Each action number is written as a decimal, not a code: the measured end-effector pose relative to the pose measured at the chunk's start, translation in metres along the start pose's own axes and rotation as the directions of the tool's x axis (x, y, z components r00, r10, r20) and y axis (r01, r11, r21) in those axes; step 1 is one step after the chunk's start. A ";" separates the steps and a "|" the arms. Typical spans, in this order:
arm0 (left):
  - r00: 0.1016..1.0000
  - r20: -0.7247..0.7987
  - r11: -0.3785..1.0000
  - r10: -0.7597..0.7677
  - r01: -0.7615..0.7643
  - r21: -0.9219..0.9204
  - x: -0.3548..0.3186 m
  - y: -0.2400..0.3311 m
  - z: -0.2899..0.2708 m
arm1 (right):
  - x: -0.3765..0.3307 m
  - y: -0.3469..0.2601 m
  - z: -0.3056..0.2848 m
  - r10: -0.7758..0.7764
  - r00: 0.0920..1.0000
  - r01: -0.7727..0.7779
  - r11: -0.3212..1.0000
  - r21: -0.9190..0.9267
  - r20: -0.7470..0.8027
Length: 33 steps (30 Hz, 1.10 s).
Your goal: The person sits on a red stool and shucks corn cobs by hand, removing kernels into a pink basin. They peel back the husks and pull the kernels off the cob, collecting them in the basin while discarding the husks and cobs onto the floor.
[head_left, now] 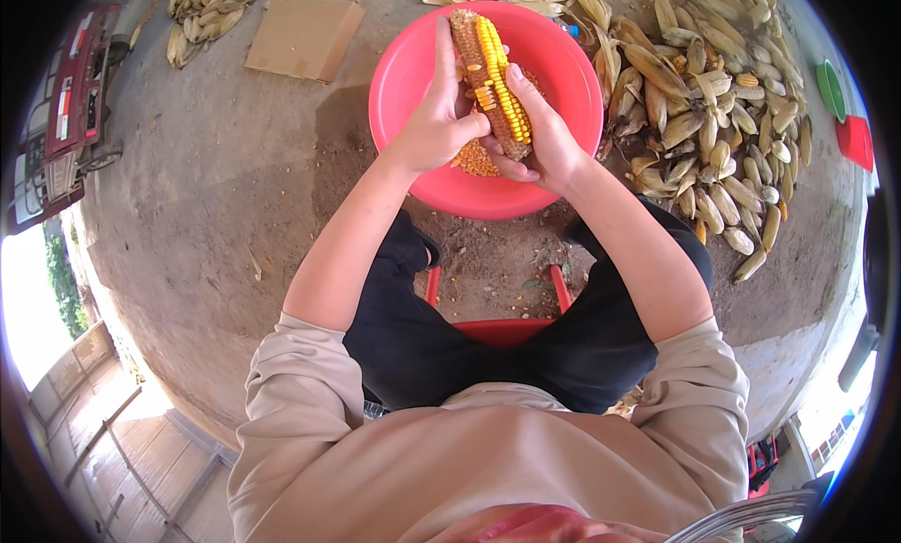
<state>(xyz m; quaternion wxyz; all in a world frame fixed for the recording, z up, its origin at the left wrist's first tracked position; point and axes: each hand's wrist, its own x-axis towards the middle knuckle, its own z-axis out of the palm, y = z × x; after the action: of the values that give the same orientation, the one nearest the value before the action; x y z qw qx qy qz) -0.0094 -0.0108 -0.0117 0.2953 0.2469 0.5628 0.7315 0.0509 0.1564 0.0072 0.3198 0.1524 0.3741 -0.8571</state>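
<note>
Over a round pink basin (399, 121), an ear of corn (500, 81) is tilted between my hands. Yellow kernels stand in rows along its right side. Bare brown cob (472, 58) shows along the left, with a few loose kernels on it; I cannot tell whether this is a second cob pressed alongside. My left hand (436, 125) grips from the left, index finger stretched up and thumb across the lower part. My right hand (549, 139) holds the right side, thumb on the kernels, fingers curled beneath. Loose kernels (476, 160) lie in the basin.
A large pile of husked-over corn ears (723, 130) spreads right of the basin. Flattened cardboard (305, 38) and more husks (208, 17) lie at the far left. A red stool (502, 331) is under me. A dark red vehicle (70, 102) stands at the left edge.
</note>
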 end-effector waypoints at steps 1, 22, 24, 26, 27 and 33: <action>1.000 0.000 1.000 -0.008 0.008 0.009 0.002 0.000 -0.002 | 0.001 0.001 0.002 -0.025 0.999 0.024 0.999 -0.026 -0.038; 0.959 -0.082 0.527 0.271 -0.076 0.847 -0.003 0.026 -0.005 | 0.008 -0.001 -0.002 -0.066 0.984 0.045 0.991 -0.125 -0.165; 0.973 -0.111 0.598 0.201 -0.033 0.801 -0.003 0.024 -0.005 | 0.007 -0.001 -0.002 -0.065 0.987 0.045 0.990 -0.135 -0.148; 0.973 -0.089 0.589 0.214 -0.055 0.806 -0.003 0.023 -0.006 | 0.008 0.001 -0.004 -0.059 0.987 0.039 0.990 -0.135 -0.149; 0.972 -0.079 0.584 0.220 -0.067 0.809 -0.002 0.023 -0.006 | 0.008 0.001 -0.004 -0.057 0.987 0.037 0.990 -0.135 -0.150; 0.948 -0.178 0.596 0.265 -0.016 0.803 -0.003 0.019 0.001 | 0.007 -0.003 0.001 -0.076 0.979 0.053 0.991 -0.125 -0.188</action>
<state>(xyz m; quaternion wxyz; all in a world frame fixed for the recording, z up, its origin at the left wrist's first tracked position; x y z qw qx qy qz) -0.0096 -0.0158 0.0072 0.0138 0.2902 0.8419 0.4548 0.0439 0.1545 0.0058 0.2625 0.2029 0.4586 -0.8244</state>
